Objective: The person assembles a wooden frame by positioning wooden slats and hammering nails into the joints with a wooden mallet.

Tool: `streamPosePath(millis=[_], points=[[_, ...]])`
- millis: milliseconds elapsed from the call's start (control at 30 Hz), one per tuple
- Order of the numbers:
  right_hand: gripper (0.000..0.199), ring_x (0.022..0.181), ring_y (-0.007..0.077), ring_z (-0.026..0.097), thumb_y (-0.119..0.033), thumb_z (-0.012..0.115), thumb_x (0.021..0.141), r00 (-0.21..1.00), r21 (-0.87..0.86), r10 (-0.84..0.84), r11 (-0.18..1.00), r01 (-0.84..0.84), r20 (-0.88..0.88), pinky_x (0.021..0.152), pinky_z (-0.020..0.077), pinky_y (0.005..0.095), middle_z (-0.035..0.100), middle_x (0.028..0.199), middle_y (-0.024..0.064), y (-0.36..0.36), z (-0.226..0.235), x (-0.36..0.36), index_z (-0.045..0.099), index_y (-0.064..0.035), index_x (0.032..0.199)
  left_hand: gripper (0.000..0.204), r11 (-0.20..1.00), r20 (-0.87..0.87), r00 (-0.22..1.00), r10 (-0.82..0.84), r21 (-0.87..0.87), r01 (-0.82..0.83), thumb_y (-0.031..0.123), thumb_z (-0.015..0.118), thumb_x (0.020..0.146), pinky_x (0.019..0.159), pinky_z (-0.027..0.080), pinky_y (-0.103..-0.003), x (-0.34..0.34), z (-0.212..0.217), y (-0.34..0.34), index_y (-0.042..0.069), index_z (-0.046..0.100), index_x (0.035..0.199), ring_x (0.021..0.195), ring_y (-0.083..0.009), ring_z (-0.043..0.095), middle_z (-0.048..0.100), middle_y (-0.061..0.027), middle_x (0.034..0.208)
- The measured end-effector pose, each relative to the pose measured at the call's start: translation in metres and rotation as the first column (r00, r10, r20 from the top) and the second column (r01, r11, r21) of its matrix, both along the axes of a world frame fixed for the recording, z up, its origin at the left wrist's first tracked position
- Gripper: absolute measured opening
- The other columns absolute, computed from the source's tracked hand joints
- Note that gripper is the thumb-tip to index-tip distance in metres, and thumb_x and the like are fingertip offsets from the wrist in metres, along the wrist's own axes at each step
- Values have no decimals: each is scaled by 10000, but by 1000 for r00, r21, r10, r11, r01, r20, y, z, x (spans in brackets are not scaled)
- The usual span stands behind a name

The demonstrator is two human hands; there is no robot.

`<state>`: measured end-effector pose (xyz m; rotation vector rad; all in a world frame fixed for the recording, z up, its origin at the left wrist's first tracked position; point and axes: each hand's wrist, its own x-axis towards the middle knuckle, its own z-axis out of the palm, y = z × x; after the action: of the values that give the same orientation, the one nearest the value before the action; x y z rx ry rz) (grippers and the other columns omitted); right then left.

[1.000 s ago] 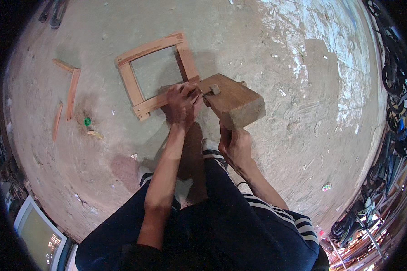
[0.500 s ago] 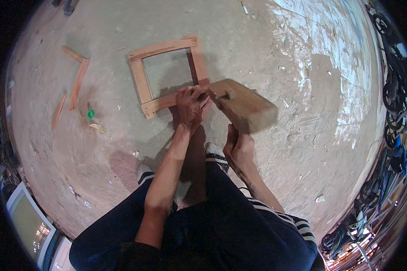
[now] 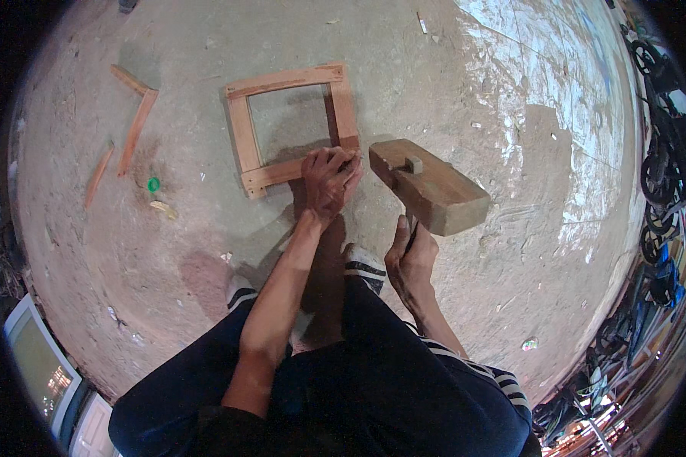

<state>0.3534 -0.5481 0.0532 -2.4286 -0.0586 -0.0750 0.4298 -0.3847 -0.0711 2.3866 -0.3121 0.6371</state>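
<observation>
Left hand: I see the left hand [image 3: 329, 183] at the near right corner of the wooden frame, its fingers bunched narrow and knuckles up; I cannot tell whether they pinch the wood or something smaller hidden beneath them.
Right hand: on my feed the right hand [image 3: 414, 255] is wrapped around the handle of the wooden mallet [image 3: 434, 186], its thumb lying along the shaft just below the head.
Mallet: I see its blocky head tilted, to the right of the frame, near the left fingertips but apart from them; a handle stub pokes through the upper face.
Frame: the wooden frame [image 3: 245, 133] lies on the concrete floor [image 3: 472, 305] ahead of the feet, four reddish bars around an open middle, with bar ends showing at its corners.
Off to the left: I make out a bent wooden piece [image 3: 136, 133], a thin wooden strip [image 3: 99, 175] just beside it, a green ring [image 3: 154, 184] and a pale curved scrap [image 3: 163, 209].
Feet: I find the right shoe [image 3: 364, 266] below the left hand, and the left shoe [image 3: 240, 291] left of the forearm.
Right edge: I see dark, tangled clutter [image 3: 663, 175].
</observation>
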Motion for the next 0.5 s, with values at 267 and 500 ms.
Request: streamPosePath(millis=[267,500], points=[[142,603,441,626,19,584,978,976,7,67,998,-70,207,520,455,474,623,753,253,2,-15,-7,578,50,1116,165,999,-43,998,-35,-7,34,116,755,800,908,449,-494,-6,-3,3,99,733,963,1054,-290,609,670,-47,1093],[101,662,416,623,13,588,970,996,7,79,997,-78,-40,579,483,451,633,827,247,2,-22,-7,585,42,1067,230,991,-116,993,-10,-137,-6,113,781,781,894,451,-476,-5,-9,3,114,694,994,1009,-275,622,672,-21,1065]])
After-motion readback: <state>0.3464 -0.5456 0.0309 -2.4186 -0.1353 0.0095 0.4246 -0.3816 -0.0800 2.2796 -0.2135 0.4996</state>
